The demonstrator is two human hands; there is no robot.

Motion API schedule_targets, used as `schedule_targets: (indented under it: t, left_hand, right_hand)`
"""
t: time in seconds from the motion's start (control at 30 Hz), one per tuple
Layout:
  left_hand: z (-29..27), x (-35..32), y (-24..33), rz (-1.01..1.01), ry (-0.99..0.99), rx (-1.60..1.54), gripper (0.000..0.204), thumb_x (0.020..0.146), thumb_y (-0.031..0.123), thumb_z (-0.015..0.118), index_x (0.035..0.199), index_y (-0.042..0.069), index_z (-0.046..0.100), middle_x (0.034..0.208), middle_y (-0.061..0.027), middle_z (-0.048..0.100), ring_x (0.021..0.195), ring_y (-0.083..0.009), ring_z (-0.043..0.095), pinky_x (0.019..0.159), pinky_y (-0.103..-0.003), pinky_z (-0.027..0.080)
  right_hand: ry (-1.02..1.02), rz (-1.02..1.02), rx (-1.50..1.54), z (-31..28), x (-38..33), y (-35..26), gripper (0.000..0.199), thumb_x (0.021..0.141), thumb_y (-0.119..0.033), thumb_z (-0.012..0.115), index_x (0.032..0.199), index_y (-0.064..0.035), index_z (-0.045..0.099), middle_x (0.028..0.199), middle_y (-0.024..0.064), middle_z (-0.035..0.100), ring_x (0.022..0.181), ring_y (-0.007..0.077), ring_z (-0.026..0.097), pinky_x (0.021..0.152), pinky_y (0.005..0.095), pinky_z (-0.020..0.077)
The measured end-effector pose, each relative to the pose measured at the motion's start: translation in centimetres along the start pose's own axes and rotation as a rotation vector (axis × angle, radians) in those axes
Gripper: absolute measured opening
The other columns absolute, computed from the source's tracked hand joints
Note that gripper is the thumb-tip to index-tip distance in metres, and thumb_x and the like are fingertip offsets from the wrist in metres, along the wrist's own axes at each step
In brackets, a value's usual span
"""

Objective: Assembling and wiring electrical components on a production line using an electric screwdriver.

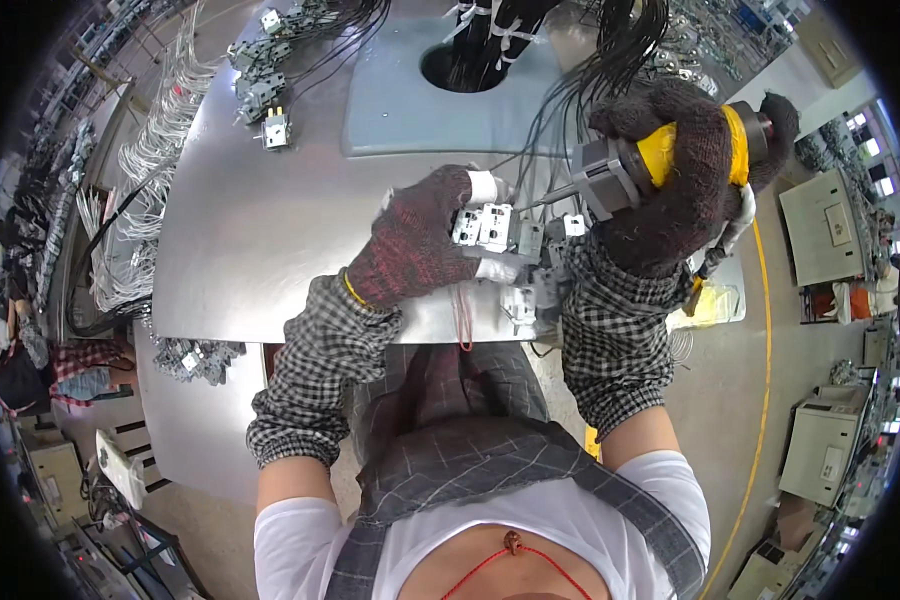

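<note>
Steadying the connector block (497, 228) clamped between our left fingers (483, 186), we aimed the driver (658, 155), gripped inside our right fingers (697, 165), its bit (556, 195) perhaps touching.

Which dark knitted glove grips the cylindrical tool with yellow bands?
The right hand's brown glove; the left hand's reddish glove holds small grey rectangular blocks instead.

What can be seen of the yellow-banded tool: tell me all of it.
The yellow-banded tool has a boxy, grey, metal-looking front section, a thin shaft and a dark rear end, with yellow bands around its body. The gloved right hand wraps around it, hiding part of the body. It lies sideways, shaft aimed left toward the connector blocks in the left hand. Whether its tip touches them is unclear.
</note>
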State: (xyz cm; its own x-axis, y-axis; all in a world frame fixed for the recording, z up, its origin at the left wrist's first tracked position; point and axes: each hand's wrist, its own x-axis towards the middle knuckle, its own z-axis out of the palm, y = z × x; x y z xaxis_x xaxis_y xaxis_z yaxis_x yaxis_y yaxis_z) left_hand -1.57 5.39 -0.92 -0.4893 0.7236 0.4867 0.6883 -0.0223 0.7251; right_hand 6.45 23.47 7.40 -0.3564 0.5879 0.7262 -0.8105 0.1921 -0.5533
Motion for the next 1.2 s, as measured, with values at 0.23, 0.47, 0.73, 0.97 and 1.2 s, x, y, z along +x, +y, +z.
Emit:
schedule_targets:
  t: [0.23,0.47,0.73,0.97,1.2]
  left_hand:
    - [-2.4,0.1,0.0,-0.471,-0.060,-0.409,0.062,0.062,0.019,0.091,0.114,0.003,0.062,0.096,-0.0075,0.070,0.086,-0.0138,0.068,0.078,-0.030,0.057]
    - [-2.6,2.9,1.3,-0.372,-0.283,0.286,0.073,0.058,0.053,0.086,0.108,0.005,0.064,0.090,-0.0143,0.069,0.086,-0.0268,0.069,0.077,-0.038,0.054]
    - [-2.6,3.3,2.8,-0.534,-0.412,0.429,0.077,0.061,0.057,0.082,0.114,0.006,0.060,0.098,-0.0150,0.069,0.094,-0.0343,0.067,0.081,-0.043,0.052]
    - [-2.2,1.7,1.6,-0.505,-0.355,0.323,0.074,0.063,0.052,0.083,0.116,0.007,0.059,0.102,-0.0150,0.067,0.096,-0.0344,0.066,0.082,-0.044,0.051]
    - [-2.0,-0.3,2.3,-0.269,-0.242,0.305,0.083,0.065,0.042,0.085,0.130,0.005,0.050,0.112,-0.0190,0.062,0.103,-0.0370,0.062,0.085,-0.044,0.051]
  right_hand:
    - [-0.098,-0.001,0.235,-0.5,-0.7,2.3,0.067,0.087,-0.004,0.065,0.142,-0.0114,0.027,0.090,0.0191,0.064,0.067,0.0260,0.066,0.061,0.0439,0.0599]
    - [-0.052,0.017,0.138,1.3,-2.2,1.8,0.074,0.085,0.000,0.067,0.144,-0.0125,0.025,0.099,0.0213,0.062,0.074,0.0276,0.067,0.063,0.0455,0.0614]
    - [-0.010,0.027,0.164,0.5,-2.5,2.8,0.074,0.083,0.001,0.070,0.143,-0.0096,0.028,0.102,0.0230,0.061,0.079,0.0297,0.068,0.066,0.0464,0.0618]
    - [-0.080,-0.040,0.190,1.5,-2.9,2.9,0.070,0.082,-0.002,0.072,0.140,-0.0067,0.033,0.099,0.0197,0.061,0.082,0.0275,0.067,0.067,0.0394,0.0612]
    - [-0.289,-0.283,-0.053,1.2,-2.1,3.8,0.068,0.080,0.007,0.070,0.139,-0.0062,0.039,0.092,0.0046,0.054,0.079,0.0142,0.060,0.073,0.0317,0.0573]
